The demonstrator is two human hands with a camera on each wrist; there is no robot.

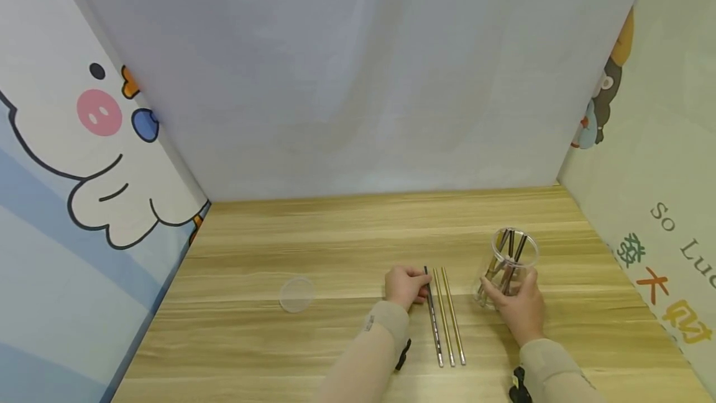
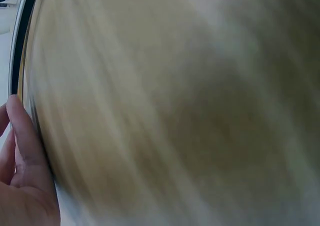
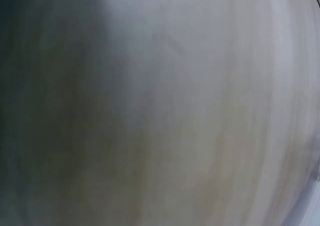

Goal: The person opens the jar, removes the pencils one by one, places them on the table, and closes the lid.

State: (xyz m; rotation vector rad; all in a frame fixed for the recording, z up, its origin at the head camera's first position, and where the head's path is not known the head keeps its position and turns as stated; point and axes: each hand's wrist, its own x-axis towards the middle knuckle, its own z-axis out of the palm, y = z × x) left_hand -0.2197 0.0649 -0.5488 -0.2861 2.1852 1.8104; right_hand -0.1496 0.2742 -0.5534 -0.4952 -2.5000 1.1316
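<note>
In the head view three pencils lie side by side on the wooden table: a black pencil [image 1: 434,327] on the left, then two gold pencils [image 1: 444,314] [image 1: 454,316]. My left hand [image 1: 404,286] pinches the black pencil near its far end, thumb and fingers meeting at it. The left wrist view has this left hand [image 2: 30,178] at its left edge, with the dark pencil [image 2: 20,48] at the fingertips. To the right, my right hand [image 1: 521,311] grips a clear cup [image 1: 530,260] in which several dark and gold pencils lean. The right wrist view is a blur without the hand.
A round translucent disc [image 1: 296,295] lies flat on the table [image 1: 246,353], left of the left hand. A plain pale panel [image 1: 358,79] stands behind the table, and printed panels [image 1: 56,173] [image 1: 660,204] flank it on both sides.
</note>
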